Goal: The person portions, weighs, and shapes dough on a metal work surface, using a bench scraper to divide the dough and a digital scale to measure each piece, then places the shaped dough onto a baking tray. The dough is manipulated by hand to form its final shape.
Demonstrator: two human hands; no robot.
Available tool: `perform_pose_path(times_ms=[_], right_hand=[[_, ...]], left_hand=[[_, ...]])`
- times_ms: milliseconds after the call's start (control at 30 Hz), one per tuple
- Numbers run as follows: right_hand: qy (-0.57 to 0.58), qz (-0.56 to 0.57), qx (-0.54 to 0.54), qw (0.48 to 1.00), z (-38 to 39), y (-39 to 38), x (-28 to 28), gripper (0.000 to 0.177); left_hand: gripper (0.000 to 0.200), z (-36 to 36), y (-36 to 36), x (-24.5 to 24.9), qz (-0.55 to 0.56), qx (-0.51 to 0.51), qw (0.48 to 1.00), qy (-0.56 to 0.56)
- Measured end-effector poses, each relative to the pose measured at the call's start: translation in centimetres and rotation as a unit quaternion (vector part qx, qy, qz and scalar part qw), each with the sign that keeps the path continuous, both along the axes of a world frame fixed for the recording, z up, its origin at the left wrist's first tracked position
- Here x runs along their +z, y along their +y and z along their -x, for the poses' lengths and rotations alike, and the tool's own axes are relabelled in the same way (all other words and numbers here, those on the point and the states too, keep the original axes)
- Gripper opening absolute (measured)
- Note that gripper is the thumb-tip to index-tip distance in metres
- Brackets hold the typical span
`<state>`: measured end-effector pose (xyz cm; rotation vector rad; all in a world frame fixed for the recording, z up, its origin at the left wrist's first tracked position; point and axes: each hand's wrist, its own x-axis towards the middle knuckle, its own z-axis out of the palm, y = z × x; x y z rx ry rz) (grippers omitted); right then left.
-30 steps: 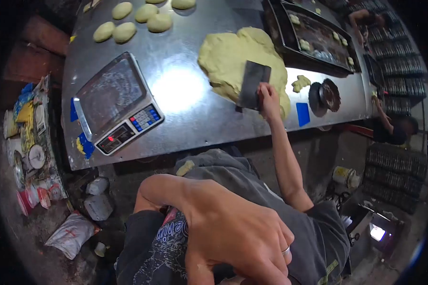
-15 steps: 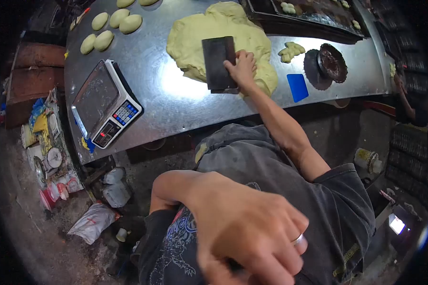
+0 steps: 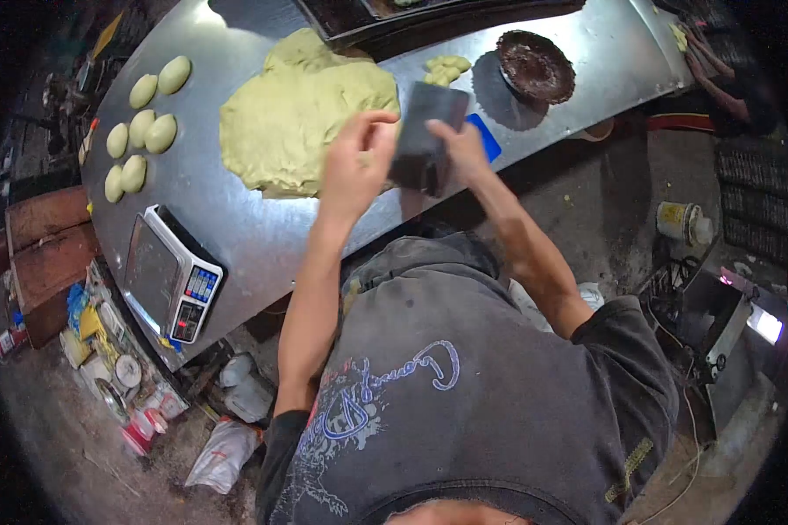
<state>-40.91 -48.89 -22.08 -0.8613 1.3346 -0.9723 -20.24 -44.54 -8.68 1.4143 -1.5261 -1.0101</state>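
My right hand (image 3: 466, 150) grips a dark rectangular dough scraper (image 3: 429, 122), slightly blurred, close to the table's front edge. Part of a flat blue card-like piece (image 3: 488, 136) shows behind that hand. Over the right side of a big slab of pale yellow dough (image 3: 271, 122), my left hand (image 3: 357, 171) is raised with its fingers bent and apart, holding nothing. Small lumps of dough (image 3: 446, 68) lie just beyond the scraper.
A digital scale (image 3: 171, 271) sits on the metal table (image 3: 263, 245) at the left, with several dough balls (image 3: 142, 129) behind it. A dark bowl (image 3: 536, 68) and a dark tray (image 3: 359, 35) are at the back. Another person's arm (image 3: 714, 66) shows at far right.
My left hand has gone from close under the camera up to the dough. The scraper has moved off the dough to its right, still in my right hand. The view has shifted.
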Motion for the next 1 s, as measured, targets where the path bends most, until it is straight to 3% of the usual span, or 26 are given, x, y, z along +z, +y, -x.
perform_pose_path(times_ms=[33,67,100,133,167,233,333,367,467,500,567,600,633,733,767,800,900,933,967,1000], right_hand=[[-0.013,0.015,-0.070,0.997,3.1,0.1,-0.4,0.033],[0.072,-0.011,-0.097,0.993,7.0,0.1,-1.3,0.033],[0.020,0.045,-0.132,0.990,9.1,0.9,0.4,0.042],[0.039,0.127,-0.171,0.976,11.1,1.5,0.8,0.055],[0.050,0.047,-0.198,0.978,13.6,2.5,0.7,0.064],[0.094,0.051,-0.228,0.968,16.8,5.0,-0.1,0.063],[0.105,0.038,-0.240,0.964,17.3,8.6,-0.3,0.054],[0.104,0.032,-0.236,0.966,16.5,9.6,-0.2,0.051],[-0.017,-0.109,-0.225,0.968,14.4,12.1,-3.1,0.040],[-0.027,-0.127,-0.204,0.970,13.9,12.3,-4.5,0.040],[-0.067,-0.148,-0.180,0.970,11.9,12.2,-4.2,0.040],[-0.096,-0.152,-0.175,0.968,10.0,11.6,-1.5,0.041],[-0.085,-0.114,-0.165,0.976,9.0,10.9,-0.5,0.045],[-0.044,-0.079,-0.112,0.990,8.7,6.4,-2.7,0.050],[0.030,-0.042,-0.071,0.996,8.6,4.6,-4.0,0.050],[0.105,-0.020,-0.014,0.994,6.4,3.5,-0.8,0.049],[0.231,0.159,0.228,0.932,0.8,0.5,0.1,0.050],[0.243,0.234,0.285,0.897,-1.8,0.1,-0.4,0.050],[0.283,0.376,0.327,0.820,-4.6,0.1,-1.1,0.049],[0.348,0.314,0.410,0.782,-7.5,1.1,0.9,0.043]], left_hand=[[0.045,1.1,-1.0,-6.4,0.010,-0.033,0.992,-0.119],[0.076,3.1,-0.5,-10.1,-0.068,-0.062,0.915,-0.393],[0.101,4.3,-0.2,-14.3,-0.131,-0.095,0.898,-0.410],[0.106,5.5,-0.3,-15.8,-0.118,-0.089,0.884,-0.444],[0.112,6.5,-0.3,-16.7,-0.108,-0.084,0.868,-0.477],[0.120,7.2,-0.5,-19.2,-0.076,-0.060,0.853,-0.513],[0.111,7.9,-2.4,-21.6,-0.076,-0.065,0.846,-0.524],[0.094,7.9,-2.6,-22.7,-0.021,-0.037,0.846,-0.532],[0.069,7.2,-3.8,-22.7,-0.003,-0.070,0.847,-0.528],[0.056,7.1,-3.8,-21.3,0.014,-0.053,0.861,-0.506],[0.050,5.8,-4.8,-21.2,-0.028,-0.077,0.898,-0.432],[0.048,5.2,-4.8,-20.8,-0.049,-0.086,0.915,-0.390],[0.042,4.0,-5.3,-17.6,-0.118,-0.127,0.924,-0.342],[0.045,-1.2,-2.5,-17.1,-0.145,-0.175,0.965,-0.131],[0.046,-2.7,-0.5,-15.2,-0.151,-0.165,0.967,-0.119],[0.046,-4.0,2.4,-12.6,-0.162,-0.157,0.968,-0.108],[0.052,-6.1,10.5,-11.2,-0.073,-0.106,0.976,-0.178],[0.054,-6.0,12.9,-11.2,-0.070,-0.103,0.975,-0.186],[0.057,-5.7,14.6,-11.4,-0.079,-0.092,0.978,-0.171],[0.060,-5.2,16.0,-11.3,-0.087,-0.082,0.981,-0.155]])
